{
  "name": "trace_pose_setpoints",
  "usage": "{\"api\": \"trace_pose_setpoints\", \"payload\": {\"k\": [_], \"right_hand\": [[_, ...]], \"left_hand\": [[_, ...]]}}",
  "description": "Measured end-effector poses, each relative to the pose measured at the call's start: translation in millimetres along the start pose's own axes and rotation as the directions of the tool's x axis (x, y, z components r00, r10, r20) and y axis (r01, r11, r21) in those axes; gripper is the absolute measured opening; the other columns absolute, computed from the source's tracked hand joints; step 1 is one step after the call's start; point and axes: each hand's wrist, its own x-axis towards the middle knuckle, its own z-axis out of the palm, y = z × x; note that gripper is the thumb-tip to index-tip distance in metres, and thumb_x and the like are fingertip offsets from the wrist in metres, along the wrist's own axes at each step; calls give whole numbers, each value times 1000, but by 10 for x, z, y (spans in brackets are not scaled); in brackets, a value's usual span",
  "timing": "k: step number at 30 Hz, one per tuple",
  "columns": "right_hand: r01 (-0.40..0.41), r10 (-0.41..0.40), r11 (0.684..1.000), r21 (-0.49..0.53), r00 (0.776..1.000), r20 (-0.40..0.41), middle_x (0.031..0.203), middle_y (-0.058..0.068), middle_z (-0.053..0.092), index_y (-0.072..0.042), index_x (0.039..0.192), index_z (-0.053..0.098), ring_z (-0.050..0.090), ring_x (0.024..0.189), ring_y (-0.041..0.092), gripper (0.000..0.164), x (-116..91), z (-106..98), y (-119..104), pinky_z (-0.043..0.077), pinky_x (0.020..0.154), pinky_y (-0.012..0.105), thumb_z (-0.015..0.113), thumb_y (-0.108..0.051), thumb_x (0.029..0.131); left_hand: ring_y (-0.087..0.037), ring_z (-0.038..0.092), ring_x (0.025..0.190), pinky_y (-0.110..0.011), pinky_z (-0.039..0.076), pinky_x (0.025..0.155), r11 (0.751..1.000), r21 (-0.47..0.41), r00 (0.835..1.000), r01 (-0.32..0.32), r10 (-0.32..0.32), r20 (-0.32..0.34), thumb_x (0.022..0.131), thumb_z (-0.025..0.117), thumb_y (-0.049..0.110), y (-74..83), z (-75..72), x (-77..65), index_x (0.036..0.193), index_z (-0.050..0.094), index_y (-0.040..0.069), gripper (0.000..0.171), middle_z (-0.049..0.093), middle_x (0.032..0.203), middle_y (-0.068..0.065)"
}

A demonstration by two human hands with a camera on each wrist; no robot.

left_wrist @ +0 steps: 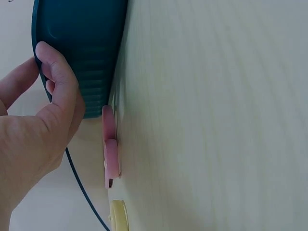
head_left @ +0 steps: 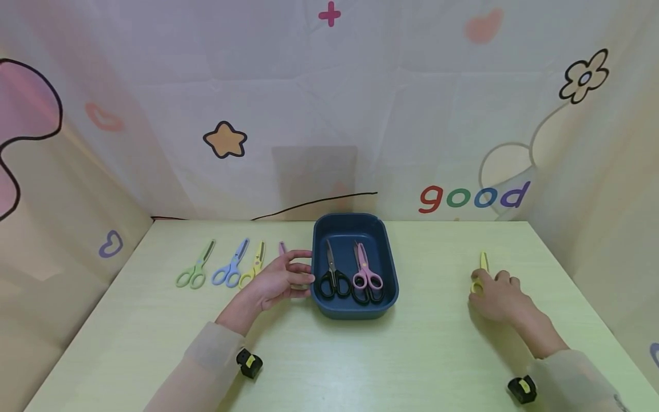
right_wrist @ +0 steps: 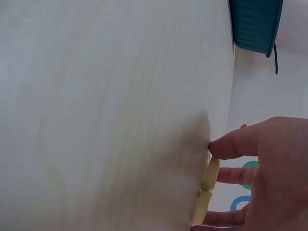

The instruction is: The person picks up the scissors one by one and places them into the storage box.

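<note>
My left hand (head_left: 280, 280) is at the left side of a dark blue bin (head_left: 355, 313), its fingertips touching the wall near the rim. Inside the bin lie black-handled scissors (head_left: 334, 280) and pink scissors (head_left: 362, 266), which partly cover another black-handled pair (head_left: 377, 296). Over on the right, my right hand (head_left: 499, 297) grips yellow scissors (head_left: 484, 262) by the handles, low at the tabletop; the right wrist view shows thumb and fingers around the yellow handles (right_wrist: 211, 173). Other pink scissors (left_wrist: 110, 154) lie beside the bin, mostly hidden by my left hand in the head view.
To the left on the pale table (head_left: 329, 366) lie green scissors (head_left: 198, 267), blue scissors (head_left: 233, 264) and another yellow pair (head_left: 257, 260). A printed cloth (head_left: 329, 103) hangs behind the table and along both sides. A small black device (head_left: 249, 363) sits at each wrist.
</note>
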Motion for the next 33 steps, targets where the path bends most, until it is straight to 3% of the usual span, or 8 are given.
{"api": "trace_pose_setpoints", "payload": {"k": [11,20,33], "right_hand": [[9,-9,1000,-28,1000,-27,99,33,42,8,122,50,42,92,50,34,24,17,-21,46,65,53,55,-12,95],[0,-1,1000,-20,999,-45,96,31,42,8,111,49,40,93,50,34,22,24,-49,44,66,51,59,-19,92],[11,-11,1000,8,997,-71,96,27,42,2,107,51,39,93,47,35,55,36,-92,41,64,45,64,-28,93]], "left_hand": [[-21,61,86,-31,59,74,1000,-17,1000,-11,11,15,98,61,-8,-28,-5,21,154,35,2,63,53,110,-13],[-20,62,84,-31,59,74,1000,-19,1000,-17,17,15,98,61,-9,-29,-19,28,154,36,3,62,53,110,-12],[-20,61,85,-31,59,74,1000,-11,1000,-10,10,13,97,62,-8,-11,-9,13,154,36,2,63,52,110,-13]]}}
